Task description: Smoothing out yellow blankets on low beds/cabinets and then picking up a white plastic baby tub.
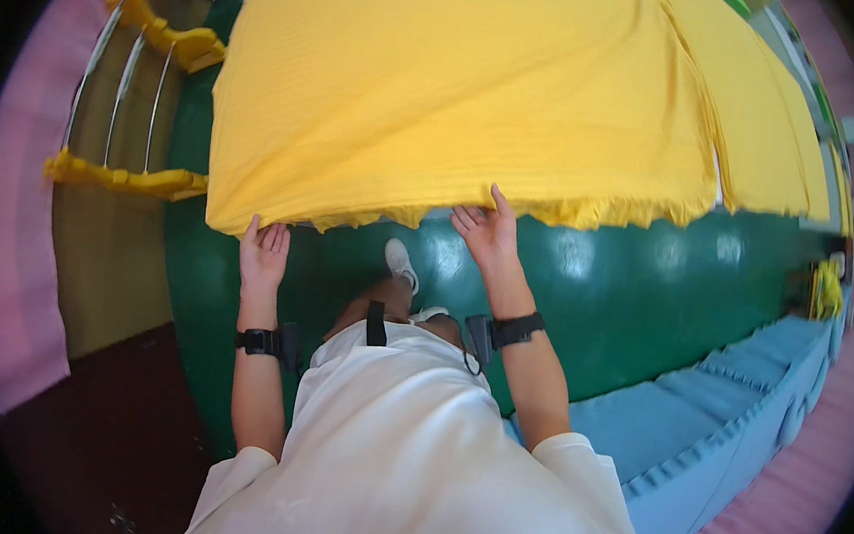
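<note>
A yellow fitted sheet (461, 89) with a gathered, frilled near edge covers a wide bed-like surface in front of me. My left hand (265, 256) is at its near left corner, palm up, thumb and fingers closed on the sheet's edge. Farther right along the same edge is my right hand (491, 235), palm up. Its thumb stretches up against the cloth, apart from the fingers, whose tips touch the frilled hem. Loose diagonal creases run across the sheet. A pale strip shows beneath the hem between my hands.
A second yellow-covered section (769, 123) adjoins at the right. Yellow end frames with metal bars (120, 92) stand at the left. Behind me on the right runs a row of light blue padded seats (678, 387). The floor (586, 290) is shiny green; pink covering lines the walls.
</note>
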A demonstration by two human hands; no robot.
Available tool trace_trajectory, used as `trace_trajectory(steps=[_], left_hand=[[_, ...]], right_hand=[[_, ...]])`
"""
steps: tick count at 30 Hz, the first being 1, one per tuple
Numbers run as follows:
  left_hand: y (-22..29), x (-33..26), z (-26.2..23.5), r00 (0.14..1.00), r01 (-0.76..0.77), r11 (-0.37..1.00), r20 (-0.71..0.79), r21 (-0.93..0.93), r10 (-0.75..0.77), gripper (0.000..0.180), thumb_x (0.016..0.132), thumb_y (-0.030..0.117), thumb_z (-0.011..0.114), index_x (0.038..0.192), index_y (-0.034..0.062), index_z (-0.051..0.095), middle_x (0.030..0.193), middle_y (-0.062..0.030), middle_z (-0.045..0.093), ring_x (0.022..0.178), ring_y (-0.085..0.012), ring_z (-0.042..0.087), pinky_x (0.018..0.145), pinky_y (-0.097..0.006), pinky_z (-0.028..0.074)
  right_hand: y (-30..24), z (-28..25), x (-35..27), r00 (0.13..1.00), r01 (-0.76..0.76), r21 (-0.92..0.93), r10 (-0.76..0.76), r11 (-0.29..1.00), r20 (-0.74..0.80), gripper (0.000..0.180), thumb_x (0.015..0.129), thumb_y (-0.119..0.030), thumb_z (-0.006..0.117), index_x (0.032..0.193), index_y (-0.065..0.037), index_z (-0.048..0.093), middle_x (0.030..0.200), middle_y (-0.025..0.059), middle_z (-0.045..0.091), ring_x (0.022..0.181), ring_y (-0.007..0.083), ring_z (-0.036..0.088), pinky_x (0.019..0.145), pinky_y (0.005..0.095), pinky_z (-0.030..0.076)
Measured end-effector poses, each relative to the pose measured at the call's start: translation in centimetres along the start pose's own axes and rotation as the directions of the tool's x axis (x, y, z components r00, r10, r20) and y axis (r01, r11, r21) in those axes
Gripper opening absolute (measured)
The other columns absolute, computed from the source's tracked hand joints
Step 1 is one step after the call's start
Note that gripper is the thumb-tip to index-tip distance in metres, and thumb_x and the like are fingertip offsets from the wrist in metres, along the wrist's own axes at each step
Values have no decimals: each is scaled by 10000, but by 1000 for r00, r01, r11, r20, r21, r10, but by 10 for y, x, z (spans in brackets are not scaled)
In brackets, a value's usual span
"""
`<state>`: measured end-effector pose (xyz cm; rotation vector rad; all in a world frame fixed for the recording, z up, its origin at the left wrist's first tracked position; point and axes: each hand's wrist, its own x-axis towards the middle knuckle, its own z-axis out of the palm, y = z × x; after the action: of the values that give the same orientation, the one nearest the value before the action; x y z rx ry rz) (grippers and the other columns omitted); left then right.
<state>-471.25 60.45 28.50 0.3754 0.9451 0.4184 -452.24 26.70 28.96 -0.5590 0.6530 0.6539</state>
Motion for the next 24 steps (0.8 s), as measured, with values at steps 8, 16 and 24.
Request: trace_trajectory(steps=[8, 16, 24], left_hand=[[-1, 7, 39, 998, -62, 988, 8, -143, 64, 346, 830, 195, 661, 1129, 78, 533, 1062, -55, 591, 1008, -222, 556, 947, -386, 424], [-2, 12, 58, 988, -151, 968, -10, -200, 153, 384, 846, 166, 615, 1205, 76, 511, 1189, -90, 573, 1086, -262, 549, 910, -416, 461], [-5, 34, 61, 983, -177, 961, 18, -213, 185, 407, 844, 152, 601, 1225, 68, 487, 1210, -103, 559, 1123, -286, 525, 950, -460, 431]], right_hand=[[-4, 16, 18, 995, 52, 19, -53, 998, 81, 404, 820, -134, 593, 1182, -22, 449, 1192, 164, 534, 1065, 296, 560, 898, 455, 480], [-11, 26, 25, 980, 83, 69, -94, 994, 173, 433, 769, -31, 528, 1189, 11, 432, 1186, 162, 529, 1083, 314, 543, 911, 451, 473], [-19, 32, 31, 982, 28, 21, -32, 999, 184, 382, 801, -56, 532, 1167, 12, 451, 1180, 165, 542, 1083, 310, 551, 891, 443, 483]])
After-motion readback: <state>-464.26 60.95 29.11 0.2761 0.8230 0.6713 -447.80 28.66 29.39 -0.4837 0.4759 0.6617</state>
